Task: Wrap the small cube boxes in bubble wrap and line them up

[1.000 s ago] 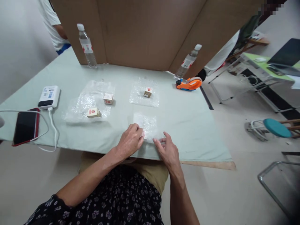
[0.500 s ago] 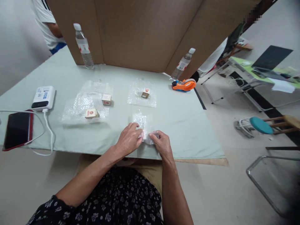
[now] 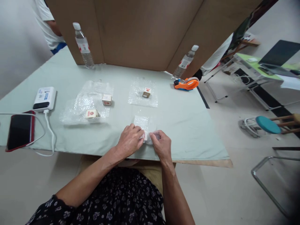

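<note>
Bubble wrap (image 3: 141, 121) near front edge of tabletop (image 3: 217, 163), between both hands. Left hand (image 3: 131, 140) appears pinched on its left part; right hand (image 3: 162, 143) pinched on right edge. Anything inside wrap: cannot tell, fingers cover it. Risk: springy film could pop open if either pinch slackens; uneven pull could skew fold; hard squeeze could burst bubbles. Materials: wrap clear, glossy, dimpled; cloth (image 3: 187, 122) pale green, creased near edge; carton (image 3: 146, 92) beyond hands, small, boxy, stiff-looking; tape dispenser (image 3: 187, 84) orange plastic, well apart.
</note>
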Motion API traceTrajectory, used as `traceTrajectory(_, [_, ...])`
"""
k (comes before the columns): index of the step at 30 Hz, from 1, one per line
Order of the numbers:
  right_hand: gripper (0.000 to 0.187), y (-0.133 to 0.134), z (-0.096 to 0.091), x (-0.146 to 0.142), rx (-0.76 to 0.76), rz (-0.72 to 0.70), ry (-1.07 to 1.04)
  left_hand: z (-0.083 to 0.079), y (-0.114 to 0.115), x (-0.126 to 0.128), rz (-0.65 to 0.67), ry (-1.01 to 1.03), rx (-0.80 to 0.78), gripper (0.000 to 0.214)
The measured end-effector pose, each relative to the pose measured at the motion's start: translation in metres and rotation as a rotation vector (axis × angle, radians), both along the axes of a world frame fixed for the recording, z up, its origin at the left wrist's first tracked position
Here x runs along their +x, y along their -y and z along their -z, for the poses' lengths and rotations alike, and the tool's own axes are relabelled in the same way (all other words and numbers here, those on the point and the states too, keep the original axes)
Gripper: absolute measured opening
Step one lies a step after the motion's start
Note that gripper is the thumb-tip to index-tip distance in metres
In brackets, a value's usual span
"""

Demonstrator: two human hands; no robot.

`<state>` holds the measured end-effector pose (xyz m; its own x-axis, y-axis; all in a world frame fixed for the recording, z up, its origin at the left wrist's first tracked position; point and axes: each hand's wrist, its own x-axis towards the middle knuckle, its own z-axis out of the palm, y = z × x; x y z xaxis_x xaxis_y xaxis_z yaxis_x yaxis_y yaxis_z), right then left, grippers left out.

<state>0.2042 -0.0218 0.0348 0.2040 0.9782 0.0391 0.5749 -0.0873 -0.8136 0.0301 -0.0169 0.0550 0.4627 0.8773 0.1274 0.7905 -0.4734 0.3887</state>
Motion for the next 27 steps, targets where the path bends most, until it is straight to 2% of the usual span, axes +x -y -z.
traceTrajectory(6, [0.031,-0.002,-0.009,-0.013,0.013,-0.056,-0.008,-0.004,-0.002,0.004,0.038,-0.008,-0.103,0.018])
traceTrajectory(13, [0.029,0.003,-0.018,-0.025,-0.012,-0.094,-0.046,0.006,-0.006,0.003,0.022,0.135,-0.146,0.020])
traceTrajectory(16, [0.030,0.006,-0.023,-0.019,-0.073,-0.199,-0.105,0.014,-0.005,0.002,0.017,0.222,-0.153,0.017])
traceTrajectory(19, [0.033,0.006,-0.026,-0.006,-0.114,-0.376,-0.145,0.024,-0.003,0.003,-0.036,0.319,-0.152,0.040])
traceTrajectory(21, [0.031,0.003,-0.027,0.002,-0.098,-0.486,-0.106,0.030,-0.001,0.004,-0.077,0.389,-0.143,0.054])
traceTrajectory(23, [0.029,0.000,-0.026,0.005,-0.055,-0.564,-0.020,0.035,0.001,0.005,-0.080,0.456,-0.133,0.059])
traceTrajectory(27, [0.027,-0.002,-0.027,-0.003,0.003,-0.617,0.268,0.041,0.003,0.003,-0.083,0.624,-0.106,0.063])
